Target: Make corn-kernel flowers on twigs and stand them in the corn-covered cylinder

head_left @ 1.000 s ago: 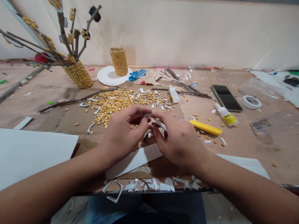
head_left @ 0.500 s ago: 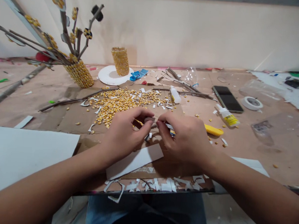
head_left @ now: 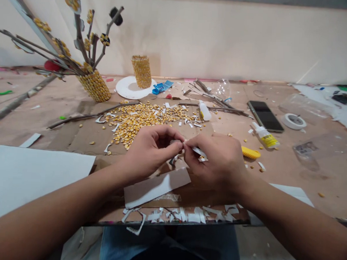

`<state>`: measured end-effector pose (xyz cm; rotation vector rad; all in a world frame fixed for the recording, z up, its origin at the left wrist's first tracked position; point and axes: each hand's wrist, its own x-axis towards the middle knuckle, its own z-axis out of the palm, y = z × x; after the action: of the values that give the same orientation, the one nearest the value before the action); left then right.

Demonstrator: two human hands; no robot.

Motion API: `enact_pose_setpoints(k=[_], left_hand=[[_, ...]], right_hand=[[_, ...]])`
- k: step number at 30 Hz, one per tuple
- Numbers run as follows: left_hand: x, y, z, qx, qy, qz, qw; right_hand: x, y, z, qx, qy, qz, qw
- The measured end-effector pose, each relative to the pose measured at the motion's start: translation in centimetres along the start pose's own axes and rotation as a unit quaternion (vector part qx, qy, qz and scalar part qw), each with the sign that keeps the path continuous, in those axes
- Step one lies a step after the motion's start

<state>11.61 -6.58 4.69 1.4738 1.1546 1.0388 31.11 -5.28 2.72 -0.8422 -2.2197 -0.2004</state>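
Note:
My left hand [head_left: 153, 150] and my right hand [head_left: 218, 157] meet over the cardboard, their thumbs and fingertips pinched together. A small pale piece [head_left: 177, 141] shows at the left fingertips; what it is stays mostly hidden. Under my right fingers a white strip [head_left: 200, 151] pokes out, and I cannot tell whether it is held. Below the hands lies a white card strip [head_left: 157, 187]. Just beyond them is a heap of corn kernels [head_left: 133, 124] mixed with paper scraps. A dark object [head_left: 172, 161], partly covered, sits between the hands.
A kernel-covered pot [head_left: 94, 86] holds branches at the left. Another kernel-covered cup [head_left: 141, 72] stands on a white ring [head_left: 123, 87]. Glue bottles [head_left: 204, 110], a phone [head_left: 265, 115], tape [head_left: 294, 121] and a yellow tool [head_left: 250, 152] lie around. Paper scraps [head_left: 193, 217] line the front edge.
My fingertips have come together, where a small gap was between the hands. The grey-brown piece in my left fingers is now more covered. The view has shifted slightly.

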Motion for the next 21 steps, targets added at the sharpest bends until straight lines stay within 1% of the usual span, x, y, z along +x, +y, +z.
enact_pose_setpoints(k=[2, 4, 7, 8, 9, 10, 11, 12, 13, 14, 16, 19, 21], left_hand=[[-0.1, 0.2, 0.3, -0.11, 0.004, -0.034, 0.993], [-0.2, 0.3, 0.6, -0.19, -0.003, -0.056, 0.98], [0.0, 0.4, 0.6, -0.249, -0.019, -0.076, 0.965], [0.2, 0.4, 0.2, -0.25, -0.01, -0.078, 0.965], [0.6, 0.5, -0.3, -0.245, 0.008, -0.075, 0.967], [1.2, 0.5, -1.1, -0.235, 0.042, -0.068, 0.969], [1.8, 0.6, -1.9, -0.228, 0.096, -0.04, 0.968], [2.5, 0.6, -2.8, -0.225, 0.135, -0.015, 0.965], [3.2, 0.5, -3.6, -0.216, 0.156, 0.009, 0.964], [3.7, 0.4, -4.2, -0.212, 0.167, 0.023, 0.963], [4.4, 0.0, -4.8, -0.209, 0.171, 0.03, 0.962], [4.3, -1.0, -4.3, -0.194, 0.156, -0.006, 0.969], [3.8, -1.6, -3.8, -0.184, 0.152, -0.031, 0.971]], right_hand=[[0.0, -0.3, 0.0, -0.001, 0.037, -0.005, 0.999], [0.1, -0.5, -0.1, -0.009, 0.063, -0.018, 0.998], [0.4, -0.6, -1.0, -0.025, 0.09, -0.065, 0.994], [0.5, -0.6, -1.6, -0.026, 0.084, -0.076, 0.993], [0.6, -0.5, -2.3, -0.024, 0.072, -0.077, 0.994], [0.7, -0.4, -3.0, -0.017, 0.046, -0.069, 0.996], [0.8, -0.2, -3.7, -0.008, 0.02, -0.058, 0.998], [0.9, 0.0, -4.2, 0.001, 0.007, -0.036, 0.999], [0.9, 0.2, -4.5, 0.013, 0.003, -0.023, 1.0], [0.9, 0.5, -4.5, 0.029, -0.003, -0.027, 0.999], [0.8, 0.8, -3.7, 0.063, -0.034, -0.065, 0.995], [0.5, 0.6, -1.9, 0.133, -0.116, -0.146, 0.973], [0.3, 0.2, -1.2, 0.171, -0.17, -0.175, 0.955]])
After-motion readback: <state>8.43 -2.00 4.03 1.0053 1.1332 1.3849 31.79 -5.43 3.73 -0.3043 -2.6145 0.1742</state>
